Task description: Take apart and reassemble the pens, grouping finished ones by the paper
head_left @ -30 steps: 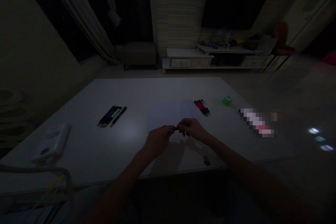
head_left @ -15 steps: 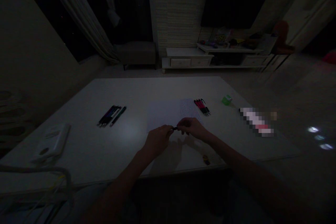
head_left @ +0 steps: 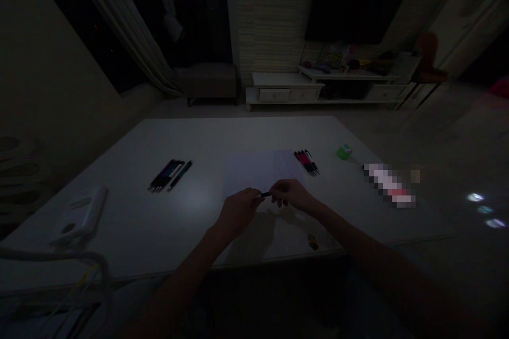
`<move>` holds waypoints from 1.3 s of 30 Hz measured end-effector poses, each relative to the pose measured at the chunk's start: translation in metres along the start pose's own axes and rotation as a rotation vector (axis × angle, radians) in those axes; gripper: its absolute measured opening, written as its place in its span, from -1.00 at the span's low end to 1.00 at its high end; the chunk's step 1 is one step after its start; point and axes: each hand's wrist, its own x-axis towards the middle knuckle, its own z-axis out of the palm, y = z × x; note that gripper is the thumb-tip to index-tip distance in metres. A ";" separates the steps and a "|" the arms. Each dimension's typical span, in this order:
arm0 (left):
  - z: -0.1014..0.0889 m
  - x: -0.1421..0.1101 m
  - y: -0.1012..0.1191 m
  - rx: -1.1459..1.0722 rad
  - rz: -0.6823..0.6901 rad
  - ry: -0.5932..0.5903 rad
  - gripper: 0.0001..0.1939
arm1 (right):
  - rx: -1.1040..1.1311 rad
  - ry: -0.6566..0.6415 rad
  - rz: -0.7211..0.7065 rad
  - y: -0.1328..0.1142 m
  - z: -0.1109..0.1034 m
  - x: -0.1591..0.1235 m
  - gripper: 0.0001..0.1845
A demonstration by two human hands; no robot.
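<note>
A dark pen (head_left: 265,194) spans the gap between my two hands above the near part of the table. Its left end is pinched in my left hand (head_left: 241,208), its right end between the fingertips of my right hand (head_left: 291,194); much of it is hidden by the fingers. Just beyond my hands lies an open white notebook (head_left: 248,168), its right page (head_left: 285,159) covered with writing. Several pens with pink and black barrels (head_left: 305,161) rest side by side at its right. Farther left is a row of dark pens (head_left: 164,175), with a green-and-black pen (head_left: 180,176) beside them.
On the white table (head_left: 199,135) are a green see-through small item (head_left: 344,152), a blurred-out flat object (head_left: 387,184) and a small dark-and-yellow piece (head_left: 312,242) near the front edge. At left lies a white power-strip-like box (head_left: 81,213) by a grey curved tube (head_left: 55,256).
My right hand has shifted slightly right, and a little more of the dark pen shows between my hands. The things on the table stay where they were.
</note>
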 end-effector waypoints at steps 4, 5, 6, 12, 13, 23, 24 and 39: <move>0.000 0.001 0.000 0.023 -0.006 -0.016 -0.75 | 0.026 0.015 0.038 -0.002 0.000 -0.001 -0.60; 0.000 0.001 0.000 0.029 -0.004 -0.018 -0.76 | 0.030 0.007 0.054 -0.003 0.000 -0.002 -0.58; 0.000 0.001 0.000 0.036 0.000 -0.020 -0.76 | 0.029 0.001 0.055 -0.003 0.000 -0.002 -0.57; 0.000 0.000 -0.001 0.072 -0.012 -0.022 -0.75 | 0.054 0.001 0.071 0.002 0.000 0.000 -0.61; 0.000 0.000 -0.001 0.080 -0.015 -0.025 -0.75 | 0.055 -0.004 0.093 0.003 0.000 0.000 -0.59; 0.001 0.001 -0.002 0.085 0.005 -0.024 -0.77 | 0.078 0.019 0.111 0.008 0.003 0.002 -0.58; 0.001 0.001 -0.002 0.086 0.001 -0.027 -0.77 | 0.069 0.020 0.087 0.009 0.003 0.003 -0.60; -0.004 0.002 -0.017 0.089 -0.012 0.005 -0.70 | -0.084 0.132 -0.044 0.007 -0.025 0.003 -0.71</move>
